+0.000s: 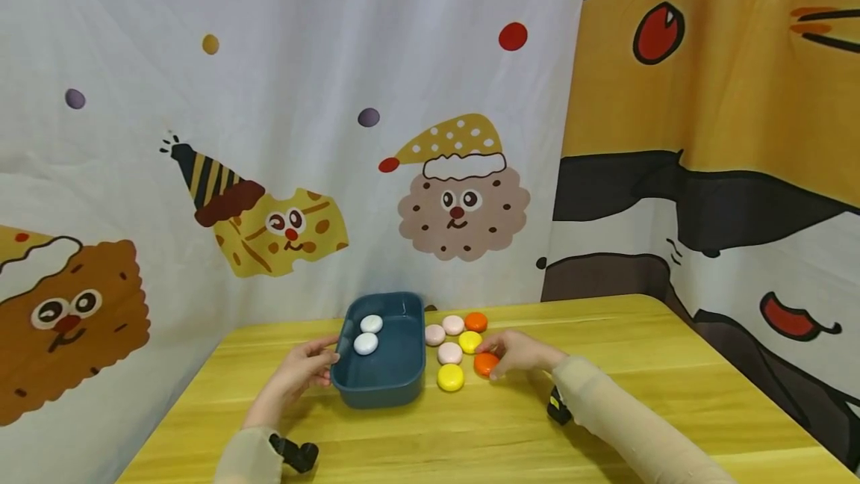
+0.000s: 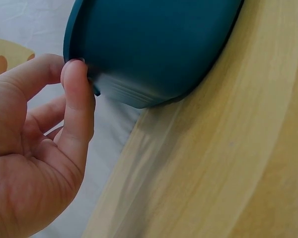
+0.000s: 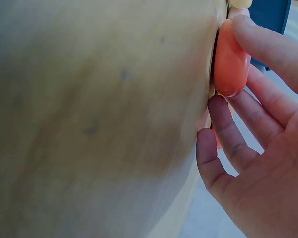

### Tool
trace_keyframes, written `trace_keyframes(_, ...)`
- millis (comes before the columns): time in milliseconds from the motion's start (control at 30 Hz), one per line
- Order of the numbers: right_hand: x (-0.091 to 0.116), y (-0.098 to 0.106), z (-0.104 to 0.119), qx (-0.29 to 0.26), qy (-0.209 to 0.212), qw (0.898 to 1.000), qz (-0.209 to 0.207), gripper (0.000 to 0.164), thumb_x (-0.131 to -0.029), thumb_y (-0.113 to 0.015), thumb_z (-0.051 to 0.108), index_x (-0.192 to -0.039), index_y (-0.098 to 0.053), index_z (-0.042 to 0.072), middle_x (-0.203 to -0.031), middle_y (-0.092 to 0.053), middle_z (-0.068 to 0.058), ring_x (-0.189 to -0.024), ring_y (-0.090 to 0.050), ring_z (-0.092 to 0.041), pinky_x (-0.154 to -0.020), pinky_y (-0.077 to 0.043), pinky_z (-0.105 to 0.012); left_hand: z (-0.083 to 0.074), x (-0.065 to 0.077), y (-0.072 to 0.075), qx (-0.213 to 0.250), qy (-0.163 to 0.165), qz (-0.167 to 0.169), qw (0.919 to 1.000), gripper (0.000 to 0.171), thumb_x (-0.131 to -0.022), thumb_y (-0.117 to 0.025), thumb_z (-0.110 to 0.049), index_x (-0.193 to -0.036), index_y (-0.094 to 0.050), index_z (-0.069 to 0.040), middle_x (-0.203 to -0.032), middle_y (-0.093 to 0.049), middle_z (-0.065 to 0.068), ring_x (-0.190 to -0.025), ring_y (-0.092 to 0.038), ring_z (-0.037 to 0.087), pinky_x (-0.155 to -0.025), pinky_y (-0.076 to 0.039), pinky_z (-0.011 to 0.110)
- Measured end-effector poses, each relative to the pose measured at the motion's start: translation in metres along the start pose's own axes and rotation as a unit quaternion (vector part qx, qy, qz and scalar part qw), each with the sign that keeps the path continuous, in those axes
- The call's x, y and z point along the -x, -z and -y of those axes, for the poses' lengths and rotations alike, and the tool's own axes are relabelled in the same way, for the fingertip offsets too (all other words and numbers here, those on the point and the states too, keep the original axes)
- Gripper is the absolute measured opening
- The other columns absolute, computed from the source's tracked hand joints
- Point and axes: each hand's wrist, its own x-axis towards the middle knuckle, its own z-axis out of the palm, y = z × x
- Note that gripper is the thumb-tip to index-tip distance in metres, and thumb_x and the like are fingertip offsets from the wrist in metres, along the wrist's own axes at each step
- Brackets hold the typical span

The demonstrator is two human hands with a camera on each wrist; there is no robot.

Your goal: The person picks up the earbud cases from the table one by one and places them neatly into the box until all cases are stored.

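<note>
My left hand point(image 1: 304, 370) pinches the left rim of a dark blue rectangular tub point(image 1: 380, 397) between thumb and fingers; the left wrist view shows the thumb point(image 2: 78, 99) against its edge. Inside the tub lie two white glossy discs point(image 1: 366, 343). To its right, my right hand point(image 1: 516, 353) holds an orange disc point(image 1: 486, 364) at the table surface. In the right wrist view the thumb lies on one side of that orange disc point(image 3: 231, 62), with fingers at the other. Next to it sit yellow discs point(image 1: 451, 377) and pink discs point(image 1: 449, 353).
A second orange disc point(image 1: 475, 321) lies at the back of the group, beside another pink disc point(image 1: 453, 325). Everything stands on a wood-grain table point(image 1: 510, 432). Behind its far edge hangs a cartoon-printed curtain point(image 1: 302, 58).
</note>
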Motion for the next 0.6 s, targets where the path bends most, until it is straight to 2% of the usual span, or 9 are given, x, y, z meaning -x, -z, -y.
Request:
trace_keyframes(333,0.0,0.001,0.002,0.018,-0.008,1.0,-0.012,0.046,-0.07,-0.084,0.005,-0.114,-0.07,0.004,-0.109,-0.067,-0.003,-0.093,-0.059,-0.02,-0.083,-0.049,-0.036,-0.002,0.0,-0.001,0.001,0.004,-0.004,1.0,0.056,-0.091,-0.062,-0.007,-0.141,-0.042,0.008,-0.095,-0.06,0.017,-0.058,-0.056,0.013,-0.055,-0.053,0.023)
trace_keyframes(600,-0.002,0.008,0.011,0.032,-0.01,0.999,-0.021,0.049,-0.07,-0.085,0.009,-0.117,-0.069,0.004,-0.109,-0.066,-0.002,-0.087,-0.059,-0.018,-0.071,-0.05,-0.029,-0.001,0.0,0.0,-0.005,0.005,0.001,1.0,0.055,-0.093,-0.059,-0.006,-0.143,-0.041,0.007,-0.098,-0.06,0.018,-0.059,-0.056,0.013,-0.056,-0.053,0.024)
